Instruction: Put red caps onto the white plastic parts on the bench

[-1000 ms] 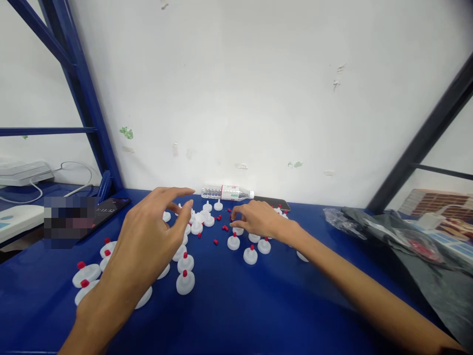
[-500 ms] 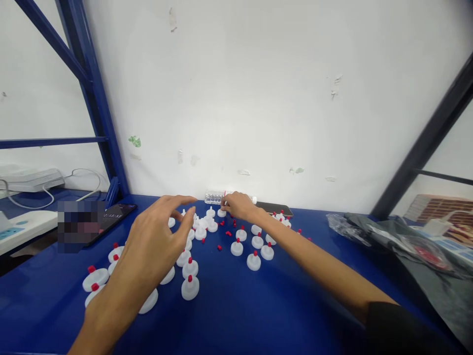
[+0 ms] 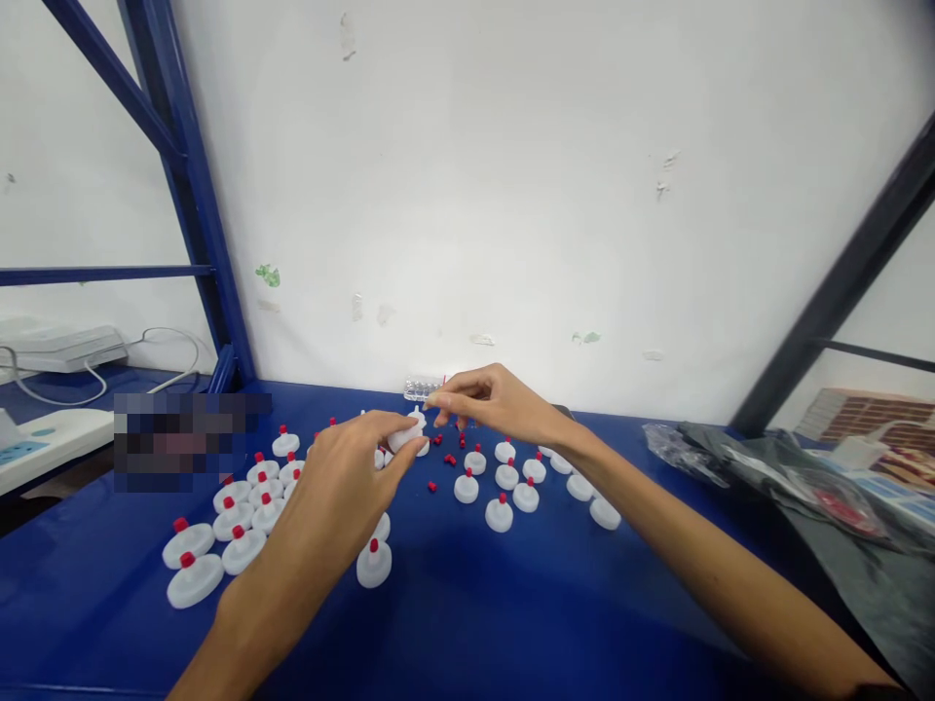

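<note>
My left hand (image 3: pixel 343 477) grips a white plastic cap (image 3: pixel 406 435) between thumb and fingers, a little above the blue table (image 3: pixel 467 613). My right hand (image 3: pixel 493 401) hovers just right of it with thumb and forefinger pinched together at the cap's spout; whether a red plug is between them I cannot tell. Loose red plugs (image 3: pixel 447 458) lie scattered under both hands. White caps with red plugs stand in a group to the left (image 3: pixel 234 506) and another to the right (image 3: pixel 507 482).
A clear water bottle (image 3: pixel 422 388) lies against the white wall behind my hands. A blue shelf post (image 3: pixel 197 214) rises at the left. A grey plastic bag (image 3: pixel 766 458) lies at the right. White devices with cables sit at the far left.
My left hand has taken up a white cap and lifted it. My right hand pulled back from near the bottle and closed in on the cap's spout with pinched fingers.
</note>
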The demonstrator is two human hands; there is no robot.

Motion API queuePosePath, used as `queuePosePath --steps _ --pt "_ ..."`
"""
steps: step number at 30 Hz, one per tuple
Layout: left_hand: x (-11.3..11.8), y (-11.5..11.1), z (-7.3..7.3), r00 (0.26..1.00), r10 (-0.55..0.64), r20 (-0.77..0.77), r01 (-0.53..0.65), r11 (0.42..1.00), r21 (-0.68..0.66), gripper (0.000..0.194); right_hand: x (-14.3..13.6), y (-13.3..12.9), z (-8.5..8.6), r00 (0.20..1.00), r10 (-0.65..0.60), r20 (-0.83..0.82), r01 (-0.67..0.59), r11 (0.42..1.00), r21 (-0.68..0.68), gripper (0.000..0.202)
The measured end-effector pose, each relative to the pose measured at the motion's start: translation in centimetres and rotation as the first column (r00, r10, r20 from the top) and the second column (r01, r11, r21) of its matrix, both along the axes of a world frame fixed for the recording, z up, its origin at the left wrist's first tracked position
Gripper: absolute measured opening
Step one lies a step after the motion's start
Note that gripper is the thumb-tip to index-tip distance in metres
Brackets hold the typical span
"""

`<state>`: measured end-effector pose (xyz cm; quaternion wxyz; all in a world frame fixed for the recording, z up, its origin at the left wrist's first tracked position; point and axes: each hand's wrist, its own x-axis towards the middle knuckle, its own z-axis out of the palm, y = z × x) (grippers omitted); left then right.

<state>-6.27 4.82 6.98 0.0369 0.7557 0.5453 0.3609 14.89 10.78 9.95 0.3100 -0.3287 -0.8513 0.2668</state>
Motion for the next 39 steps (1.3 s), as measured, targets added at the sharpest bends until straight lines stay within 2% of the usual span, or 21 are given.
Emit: queuePosePath --steps 1,3,4,7,10,15,19,22,26,31,35,39 --pt "-0.2 0.1 0.1 1.0 0.017 -0.005 -0.017 1.0 -0.001 0.036 0.4 0.9 -0.6 0.996 -0.077 0.034 0.075 0.996 0.056 0.034" --pt "-0.5 0.2 0.1 1.0 0.021 -0.011 -0.021 1.0 -0.017 0.041 1.4 2.8 -2.3 0.949 -0.271 0.16 0.232 0.947 0.224 0.034" --pt "-0.6 0.3 0.1 1.0 0.015 -0.013 -0.016 0.999 -0.033 0.043 1.9 3.8 -3.2 0.915 -0.31 0.259 0.237 0.931 0.276 0.031" --pt "-0.6 0.4 0.0 1.0 0.017 -0.023 -0.018 0.996 -0.085 0.046 3.5 5.9 -5.7 0.889 -0.261 0.377 0.174 0.953 0.249 0.027" --pt "-0.5 0.3 -0.2 0.997 0.043 -0.057 -0.048 0.993 -0.105 0.046 4.5 6.7 -7.0 0.884 -0.175 0.433 0.099 0.976 0.193 0.03" --pt "-0.4 0.1 -0.4 0.989 0.068 -0.135 -0.08 0.993 -0.088 0.042 5.0 6.4 -7.7 0.882 -0.126 0.455 0.056 0.985 0.163 0.027" --pt "-0.3 -0.1 -0.3 0.988 0.076 -0.133 -0.089 0.991 -0.097 0.04 5.0 6.2 -8.1 0.885 -0.167 0.434 0.1 0.98 0.172 0.02" --pt "-0.4 -0.2 -0.2 0.987 0.019 -0.157 -0.035 0.994 -0.1 0.035 5.1 6.3 -8.3 0.893 -0.202 0.402 0.146 0.975 0.165 0.012" --pt "-0.3 0.0 -0.7 0.992 0.019 -0.128 -0.04 0.986 -0.161 0.042 5.3 6.3 -7.9 0.923 -0.194 0.333 0.165 0.98 0.111 0.008" --pt "-0.3 0.7 -1.0 0.996 -0.016 -0.082 0.003 0.987 -0.16 0.046 5.1 4.9 -5.5 0.97 -0.169 0.172 0.167 0.986 0.026 0.02" --pt "-0.3 0.8 -0.5 0.999 -0.016 -0.047 0.012 0.995 -0.1 0.046 3.7 2.8 -3.1 0.999 -0.041 -0.017 0.037 0.983 -0.182 0.028" --pt "-0.3 0.4 -0.2 1.0 -0.021 0.007 0.021 0.999 -0.032 0.036 2.2 1.1 -1.9 0.992 0.064 -0.111 -0.093 0.954 -0.285 0.029"
